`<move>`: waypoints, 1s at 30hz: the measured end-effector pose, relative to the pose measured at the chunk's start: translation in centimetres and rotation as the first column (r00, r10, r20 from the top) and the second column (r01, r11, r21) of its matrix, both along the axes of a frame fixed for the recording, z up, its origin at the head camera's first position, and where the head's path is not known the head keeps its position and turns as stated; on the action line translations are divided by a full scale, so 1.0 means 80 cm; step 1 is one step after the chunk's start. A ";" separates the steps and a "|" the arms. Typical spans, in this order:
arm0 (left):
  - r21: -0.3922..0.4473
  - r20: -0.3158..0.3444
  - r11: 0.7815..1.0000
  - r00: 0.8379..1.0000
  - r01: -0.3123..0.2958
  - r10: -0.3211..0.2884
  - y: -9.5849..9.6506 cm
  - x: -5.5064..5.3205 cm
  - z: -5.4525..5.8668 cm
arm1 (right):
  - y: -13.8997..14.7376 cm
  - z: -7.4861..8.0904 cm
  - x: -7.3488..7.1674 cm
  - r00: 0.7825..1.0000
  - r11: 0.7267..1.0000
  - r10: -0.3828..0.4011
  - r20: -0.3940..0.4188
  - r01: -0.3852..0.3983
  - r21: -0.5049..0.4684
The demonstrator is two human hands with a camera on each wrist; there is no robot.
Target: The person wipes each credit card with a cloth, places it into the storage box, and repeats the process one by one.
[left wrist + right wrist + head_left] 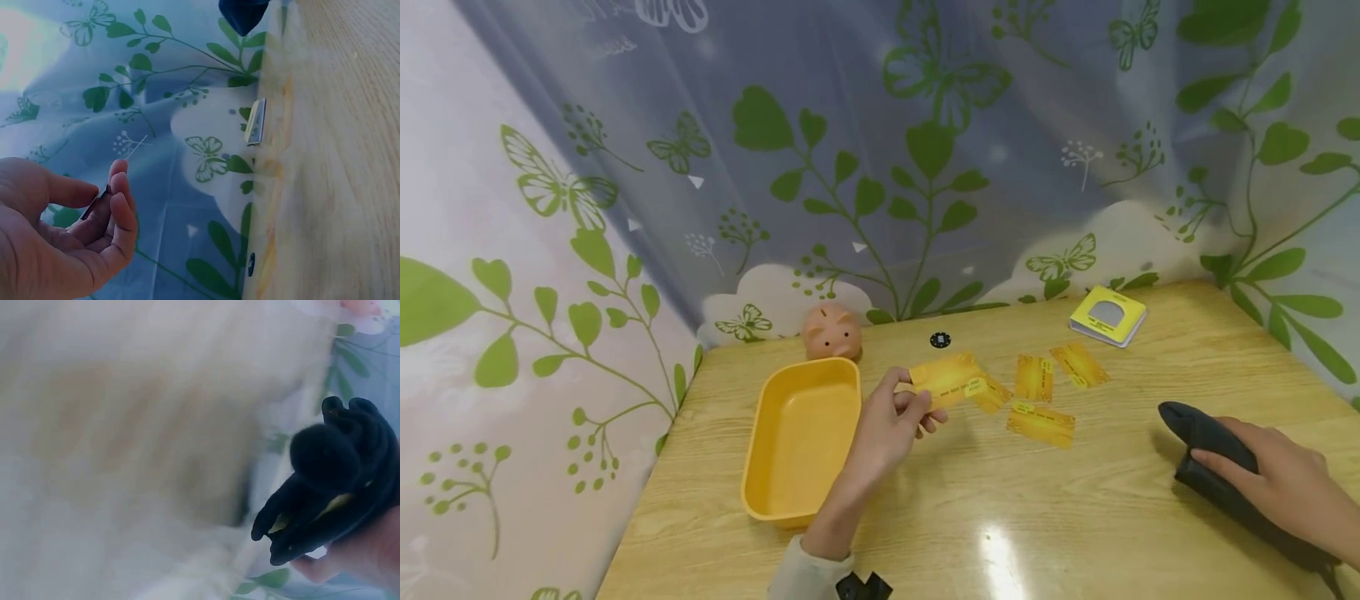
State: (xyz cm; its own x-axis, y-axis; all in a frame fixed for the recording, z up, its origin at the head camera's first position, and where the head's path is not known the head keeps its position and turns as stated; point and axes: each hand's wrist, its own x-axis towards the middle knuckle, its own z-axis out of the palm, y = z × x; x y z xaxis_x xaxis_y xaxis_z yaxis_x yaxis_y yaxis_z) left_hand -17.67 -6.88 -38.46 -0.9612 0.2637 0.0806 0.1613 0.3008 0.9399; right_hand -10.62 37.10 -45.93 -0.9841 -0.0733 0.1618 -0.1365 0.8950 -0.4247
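In the head view my left hand pinches a gold-yellow card between thumb and fingers, above the table. The left wrist view shows this card edge-on as a thin line, beyond the fingertips of my left hand. Several like cards lie on the wood: one upright card, one tilted card, one nearer card, and one partly hidden behind the held card. At the right, my right hand grips a black, soft, pouch-like thing with its thumb on top; a bit of yellow shows between its folds.
A yellow plastic bin stands left of my left forearm. Behind it sits a pink piggy bank. A black round chip and a yellow-and-white booklet-like case lie toward the back. Patterned curtains border the wooden table.
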 end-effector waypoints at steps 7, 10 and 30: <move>0.033 -0.029 0.999 0.999 0.022 -0.021 0.005 0.004 0.012 | -0.040 0.040 -0.002 0.997 0.991 0.024 -0.071 -0.033 -0.132; 0.048 -0.045 0.998 0.999 0.029 -0.027 0.008 0.005 0.016 | -0.060 0.058 0.000 0.991 0.983 0.043 -0.126 -0.065 -0.172; 0.123 -0.082 0.989 0.994 0.088 -0.078 0.037 0.011 0.031 | -0.203 0.124 0.003 0.920 0.871 0.181 -0.348 -0.314 -0.377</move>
